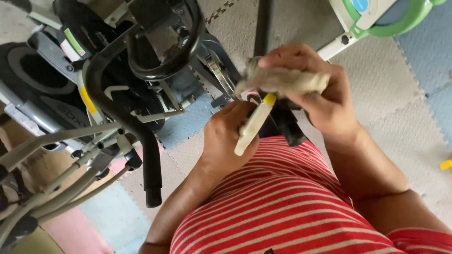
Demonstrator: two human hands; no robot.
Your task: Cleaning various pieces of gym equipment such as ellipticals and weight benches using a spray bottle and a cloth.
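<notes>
Here the left hand [226,136] is closed around a flat cream bottle [252,127] with a yellow cap [270,99], held tilted with the cap uppermost, just above the red striped shirt [282,207]. The right hand [320,94] is clamped on a crumpled beige cloth [282,80], pressed against a black handle [287,124] just beside the bottle's cap. The two hands sit close together. An exercise machine [117,80] stands at the left on foam floor mats [376,80].
</notes>
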